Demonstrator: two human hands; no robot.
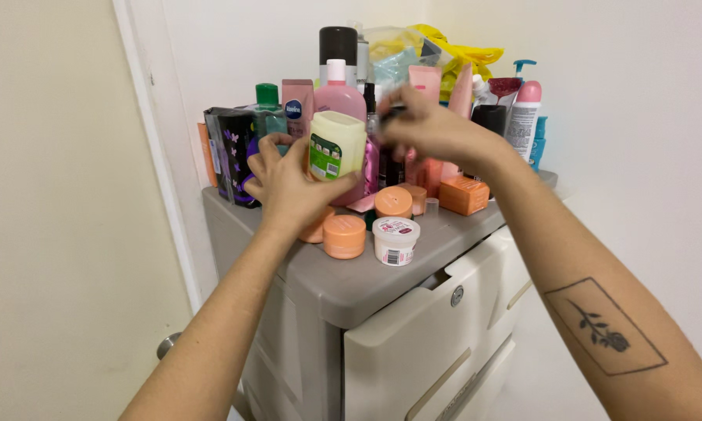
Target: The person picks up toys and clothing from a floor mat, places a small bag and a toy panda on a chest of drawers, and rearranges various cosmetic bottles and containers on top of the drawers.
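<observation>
Grey plastic, the biggest thing: the drawer cabinet fills the lower middle of our view, its top crowded with toiletries.
Cream jar, where it is: the pale yellow jar with a green label sits in our left hand, above the cabinet top, in front of the pink bottle.
Jar's axis: upright, tipped slightly toward 1 o'clock.
Left hand: fingers wrapped round the jar from 8 o'clock, gripping it.
Right hand: our right hand lies at 2 o'clock from the jar, close beside it, fingers pinched on something small and dark.
Nearer hand: the left one, already on the jar; the right is just off its upper edge.
Small pots: the orange jar and the white tub stand at 6 o'clock below the hands.
Hard to make out: we cannot tell what the dark thing in our right fingers is, and the jar's left side is hidden by our palm.
Cut off: the bottles behind our right hand are mostly covered.
</observation>
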